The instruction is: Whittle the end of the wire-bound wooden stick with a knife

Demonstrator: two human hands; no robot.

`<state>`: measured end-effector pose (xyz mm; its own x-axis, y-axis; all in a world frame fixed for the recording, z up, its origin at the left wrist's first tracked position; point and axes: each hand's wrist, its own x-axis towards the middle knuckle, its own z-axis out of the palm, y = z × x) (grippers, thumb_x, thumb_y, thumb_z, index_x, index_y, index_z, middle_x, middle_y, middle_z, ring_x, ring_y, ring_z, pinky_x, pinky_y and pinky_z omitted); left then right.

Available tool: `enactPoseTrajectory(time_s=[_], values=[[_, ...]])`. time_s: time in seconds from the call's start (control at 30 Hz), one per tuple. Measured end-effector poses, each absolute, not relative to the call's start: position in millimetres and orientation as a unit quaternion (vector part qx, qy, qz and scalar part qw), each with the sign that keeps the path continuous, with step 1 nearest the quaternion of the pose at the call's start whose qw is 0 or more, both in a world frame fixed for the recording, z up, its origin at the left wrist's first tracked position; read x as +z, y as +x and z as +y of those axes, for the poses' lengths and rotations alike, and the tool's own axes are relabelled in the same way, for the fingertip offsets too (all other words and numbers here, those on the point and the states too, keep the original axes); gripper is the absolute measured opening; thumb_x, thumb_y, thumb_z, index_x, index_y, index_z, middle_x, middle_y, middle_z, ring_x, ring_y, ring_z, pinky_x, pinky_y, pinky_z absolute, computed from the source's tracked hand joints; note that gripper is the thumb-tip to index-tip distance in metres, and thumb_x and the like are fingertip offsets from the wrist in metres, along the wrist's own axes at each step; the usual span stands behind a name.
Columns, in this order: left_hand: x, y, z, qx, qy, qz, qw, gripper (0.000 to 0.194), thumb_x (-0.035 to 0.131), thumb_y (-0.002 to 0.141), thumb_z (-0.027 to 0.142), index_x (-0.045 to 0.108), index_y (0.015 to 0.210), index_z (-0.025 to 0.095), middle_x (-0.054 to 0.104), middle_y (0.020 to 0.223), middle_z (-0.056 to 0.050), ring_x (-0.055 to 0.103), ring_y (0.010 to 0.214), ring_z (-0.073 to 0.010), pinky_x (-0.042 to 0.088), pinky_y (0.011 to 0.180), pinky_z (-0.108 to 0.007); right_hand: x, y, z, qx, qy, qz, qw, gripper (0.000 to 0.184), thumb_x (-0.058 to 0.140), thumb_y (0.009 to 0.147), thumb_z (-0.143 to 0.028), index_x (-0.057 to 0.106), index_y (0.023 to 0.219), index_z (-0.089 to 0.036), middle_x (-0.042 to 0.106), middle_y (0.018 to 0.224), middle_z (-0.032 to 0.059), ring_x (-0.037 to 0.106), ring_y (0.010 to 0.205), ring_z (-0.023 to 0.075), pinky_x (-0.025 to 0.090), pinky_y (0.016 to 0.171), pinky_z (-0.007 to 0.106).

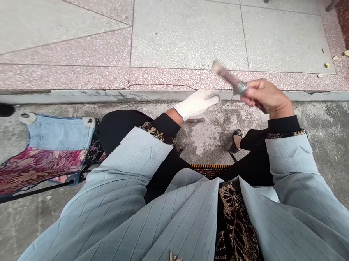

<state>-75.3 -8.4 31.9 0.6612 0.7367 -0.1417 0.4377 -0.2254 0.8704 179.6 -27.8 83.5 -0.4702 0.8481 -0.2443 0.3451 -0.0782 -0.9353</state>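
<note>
1. One brown rod with a pale, blunt tip is held in the air right of centre, in the upper half of the frame. It slants, tip towards the upper left; blur hides what kind of thing it is.

2. Grey, wire-like coils ring its lower-right end, just beside the fingertips, perhaps as a binding or a firmer place to grip.

3. The right hand, bare, is closed on that end, thumb against bent fingers. Holding it by the end seems to leave the rest of the length free.

4. The left hand is near the centre of the frame, lower left of the rod and apart from it. Its fingers are partly curled; whether they hold anything cannot be told. A white glove covers it, probably to protect the skin.

5. A second brown piece lies on the concrete ground just below the glove in the frame, apparently left within easy reach.

6. Further out, a woven seat shows at lower centre between the black-clad legs, so the person seems to sit low, facing the speckled step across the top. A cloth-covered chair stands at the left.
</note>
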Motion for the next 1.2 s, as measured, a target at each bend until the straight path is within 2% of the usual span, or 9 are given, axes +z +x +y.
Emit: enactPoseTrajectory(time_s=[0.1, 0.23, 0.33, 0.47, 0.6, 0.73, 0.83, 0.97, 1.2], values=[[29.3, -71.2, -12.7, 0.138, 0.779, 0.362, 0.494, 0.024, 0.045, 0.096, 0.027, 0.066, 0.090, 0.016, 0.058, 0.070, -0.001, 0.048, 0.060, -0.0102, 0.037, 0.063, -0.024, 81.7, 180.4, -26.9, 0.504, -0.529, -0.588, 0.348, 0.059, 0.063, 0.084, -0.081, 0.064, 0.087, -0.022, 0.050, 0.062, -0.0006, 0.041, 0.051, 0.0112, 0.033, 0.047, 0.026], [22.9, -67.7, -15.4, 0.109, 0.817, 0.331, 0.459, 0.027, 0.050, 0.094, 0.033, 0.069, 0.091, 0.016, 0.066, 0.081, -0.002, 0.055, 0.071, -0.0132, 0.040, 0.069, -0.026, 64.0, 178.9, -16.4, 0.427, -0.598, -0.588, 0.339, 0.058, 0.060, 0.086, -0.080, 0.061, 0.087, -0.022, 0.050, 0.064, 0.0008, 0.044, 0.053, 0.0128, 0.034, 0.049, 0.027], [17.9, -67.0, -16.1, 0.080, 0.830, 0.301, 0.462, 0.029, 0.049, 0.094, 0.035, 0.068, 0.087, 0.016, 0.066, 0.080, -0.002, 0.055, 0.069, -0.0134, 0.040, 0.070, -0.026, 50.9, 177.5, -8.9, 0.338, -0.657, -0.631, 0.235, 0.056, 0.060, 0.090, -0.074, 0.064, 0.083, -0.019, 0.055, 0.066, 0.0041, 0.051, 0.060, 0.0160, 0.037, 0.056, 0.030], [13.2, -66.8, -17.7, 0.059, 0.850, 0.287, 0.439, 0.028, 0.049, 0.094, 0.036, 0.068, 0.086, 0.017, 0.064, 0.077, -0.002, 0.053, 0.067, -0.0136, 0.038, 0.069, -0.026, 40.8, 172.4, -4.0, 0.214, -0.677, -0.704, 0.017, 0.049, 0.061, 0.094, -0.062, 0.072, 0.090, -0.015, 0.068, 0.082, 0.0130, 0.061, 0.080, 0.0250, 0.041, 0.069, 0.035], [16.2, -67.9, -19.2, 0.054, 0.862, 0.303, 0.402, 0.031, 0.047, 0.095, 0.036, 0.070, 0.086, 0.017, 0.066, 0.081, -0.003, 0.055, 0.070, -0.0151, 0.037, 0.070, -0.027, 31.6, 165.1, -3.4, 0.219, -0.616, -0.739, -0.161, 0.042, 0.066, 0.092, -0.055, 0.077, 0.091, -0.015, 0.072, 0.092, 0.0171, 0.063, 0.083, 0.0292, 0.040, 0.070, 0.038], [21.7, -71.8, -15.2, 0.054, 0.858, 0.326, 0.393, 0.029, 0.047, 0.094, 0.034, 0.071, 0.089, 0.017, 0.065, 0.077, -0.002, 0.055, 0.070, -0.0155, 0.036, 0.068, -0.027, 26.2, 154.2, -8.5, 0.343, -0.552, -0.729, -0.216, 0.030, 0.079, 0.082, -0.050, 0.079, 0.079, -0.020, 0.071, 0.075, 0.0098, 0.060, 0.073, 0.0242, 0.039, 0.068, 0.037], [23.1, -75.1, -8.6, 0.076, 0.852, 0.350, 0.383, 0.028, 0.049, 0.091, 0.031, 0.072, 0.094, 0.016, 0.067, 0.082, -0.002, 0.057, 0.075, -0.0162, 0.038, 0.070, -0.027, 33.8, 150.2, -12.7, 0.392, -0.518, -0.728, -0.219, 0.030, 0.080, 0.078, -0.053, 0.080, 0.081, -0.023, 0.071, 0.071, 0.0037, 0.058, 0.070, 0.0203, 0.040, 0.066, 0.034], [25.5, -75.4, -5.3, 0.117, 0.822, 0.349, 0.434, 0.022, 0.052, 0.091, 0.028, 0.070, 0.091, 0.014, 0.067, 0.083, -0.003, 0.057, 0.075, -0.0140, 0.042, 0.072, -0.026, 60.0, 164.7, -17.0, 0.525, -0.416, -0.732, -0.127, 0.040, 0.078, 0.078, -0.061, 0.080, 0.091, -0.023, 0.070, 0.074, 0.0001, 0.056, 0.066, 0.0158, 0.040, 0.061, 0.030], [27.5, -65.2, -18.0, 0.166, 0.721, 0.365, 0.564, 0.023, 0.049, 0.098, 0.026, 0.062, 0.083, 0.015, 0.057, 0.068, -0.001, 0.043, 0.055, -0.0074, 0.034, 0.055, -0.022, 81.2, 185.9, -27.8, 0.537, -0.519, -0.604, 0.277, 0.049, 0.078, 0.080, -0.066, 0.064, 0.076, -0.019, 0.054, 0.062, -0.0013, 0.043, 0.051, 0.0089, 0.033, 0.048, 0.025]])
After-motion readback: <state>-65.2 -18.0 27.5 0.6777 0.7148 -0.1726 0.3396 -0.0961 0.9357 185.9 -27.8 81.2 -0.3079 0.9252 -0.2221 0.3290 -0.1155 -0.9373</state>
